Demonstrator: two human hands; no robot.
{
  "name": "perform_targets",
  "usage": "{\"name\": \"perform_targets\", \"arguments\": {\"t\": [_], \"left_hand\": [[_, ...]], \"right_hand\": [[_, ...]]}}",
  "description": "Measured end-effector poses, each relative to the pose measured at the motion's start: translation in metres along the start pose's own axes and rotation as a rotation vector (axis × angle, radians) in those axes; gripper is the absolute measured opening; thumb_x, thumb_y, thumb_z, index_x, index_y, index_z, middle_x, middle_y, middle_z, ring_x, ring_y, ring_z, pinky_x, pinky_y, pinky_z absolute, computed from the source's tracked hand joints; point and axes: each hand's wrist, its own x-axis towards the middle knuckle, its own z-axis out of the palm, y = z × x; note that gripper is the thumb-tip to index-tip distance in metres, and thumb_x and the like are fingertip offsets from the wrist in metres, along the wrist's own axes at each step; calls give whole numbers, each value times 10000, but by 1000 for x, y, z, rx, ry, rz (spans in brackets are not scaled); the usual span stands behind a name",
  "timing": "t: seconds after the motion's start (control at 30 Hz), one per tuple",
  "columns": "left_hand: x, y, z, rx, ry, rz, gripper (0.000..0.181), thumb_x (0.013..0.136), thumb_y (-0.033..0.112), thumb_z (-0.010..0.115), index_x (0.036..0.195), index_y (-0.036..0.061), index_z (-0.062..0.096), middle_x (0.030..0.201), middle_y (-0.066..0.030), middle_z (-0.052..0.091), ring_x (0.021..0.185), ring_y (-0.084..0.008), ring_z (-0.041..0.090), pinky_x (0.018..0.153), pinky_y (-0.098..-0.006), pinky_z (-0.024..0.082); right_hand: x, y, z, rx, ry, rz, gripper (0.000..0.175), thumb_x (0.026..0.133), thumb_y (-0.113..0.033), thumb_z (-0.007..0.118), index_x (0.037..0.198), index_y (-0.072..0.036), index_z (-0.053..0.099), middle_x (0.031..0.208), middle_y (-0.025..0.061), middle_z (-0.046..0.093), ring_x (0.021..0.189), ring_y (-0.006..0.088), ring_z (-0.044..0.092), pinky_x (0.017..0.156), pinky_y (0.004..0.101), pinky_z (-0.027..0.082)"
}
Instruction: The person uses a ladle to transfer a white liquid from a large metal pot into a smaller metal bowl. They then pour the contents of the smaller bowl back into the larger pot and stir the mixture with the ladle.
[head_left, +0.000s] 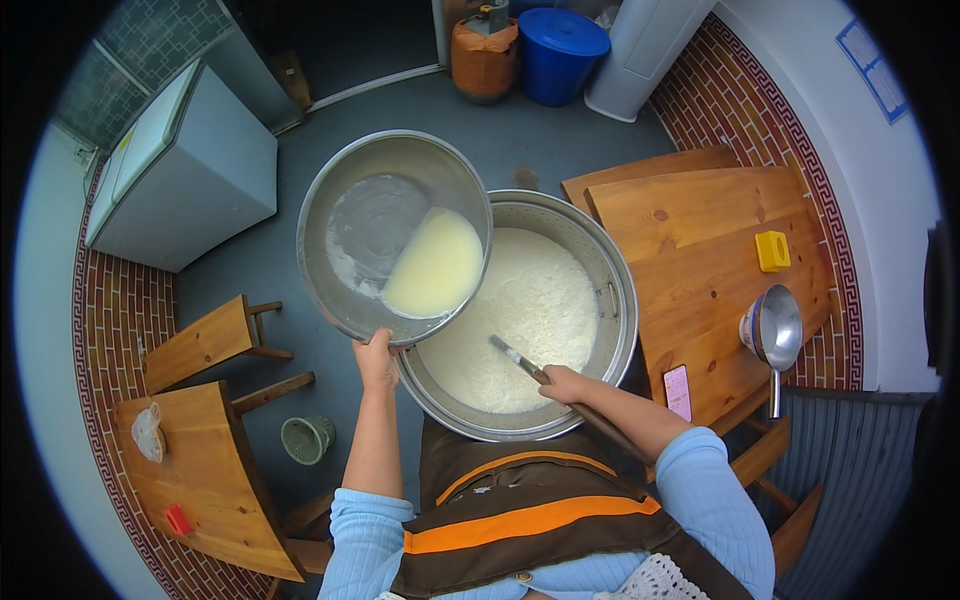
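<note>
My left hand (379, 358) grips the near rim of a wide metal basin (382, 217), which tilts toward the right and overlaps the left side of a large metal pot (615, 300). Pale yellow liquid (439, 266) pools in the basin's lower right part, with whitish residue beside it. Inside the pot lies a white, frothy, lumpy-looking mass (532, 300). My right hand (562, 384) is closed around the long wooden handle (611, 431) of a tool; its metal end touches or hangs just over the white mass, and its full shape is hidden.
At the right, a wooden table (697, 262) holds a metal ladle (781, 330) on a bowl, a phone (677, 391) and a yellow holder (772, 250). Left are a stool (199, 345), a second table (187, 450), a green basket (307, 440) and a white chest freezer (202, 165).
</note>
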Motion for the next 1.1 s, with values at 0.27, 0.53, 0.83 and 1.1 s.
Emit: {"name": "perform_targets", "arguments": {"t": [0.27, 0.53, 0.83, 1.1], "left_hand": [[2, -2, -2, -18, -38, -5, 386, 783, -22, 490, 1166, -52, 519, 1014, -139, 634, 758, -239, 680, 538, -340, 589], [4, -3, -5, 41, -27, -34, 439, 778, -12, 487, 1216, -30, 496, 1063, -124, 617, 819, -231, 676, 562, -338, 606], [6, -4, -6, 43, -50, -24, 470, 773, -15, 473, 1242, -24, 485, 1089, -117, 611, 835, -230, 681, 564, -332, 613], [1, 1, 0, 7, -42, -3, 433, 777, -20, 481, 1209, -50, 491, 1046, -139, 621, 779, -233, 673, 548, -328, 585]], "right_hand": [[-62, 29, -13, -158, 90, -130, 330, 819, -204, 587, 1009, 65, 561, 899, 297, 638, 887, 433, 641, 780, 465, 505], [-144, 25, -23, -401, 242, -88, 253, 851, -162, 571, 1005, 32, 516, 808, 250, 645, 782, 419, 650, 707, 496, 525], [-193, 27, -8, -578, 364, -15, 143, 862, -96, 522, 960, 5, 500, 756, 227, 643, 656, 406, 650, 599, 496, 531], [-212, 14, -21, -612, 290, 39, 146, 826, -53, 533, 949, 19, 506, 764, 240, 645, 695, 416, 662, 618, 485, 540]]}}
